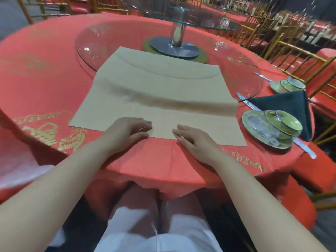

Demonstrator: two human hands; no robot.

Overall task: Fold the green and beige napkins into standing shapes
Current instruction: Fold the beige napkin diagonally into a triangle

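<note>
A large beige napkin lies spread flat on the red tablecloth, its far part over the glass turntable, with a raised crease across its middle. My left hand and my right hand rest palm down, fingers together, on the napkin's near edge, close to each other. Neither hand grips the cloth. A dark green napkin lies folded into a triangle at the right, behind a place setting.
A glass turntable with a raised glass tier on a metal post fills the table's middle. Stacked plates and bowls with a spoon sit at the right, another set farther back. Gold chairs ring the table.
</note>
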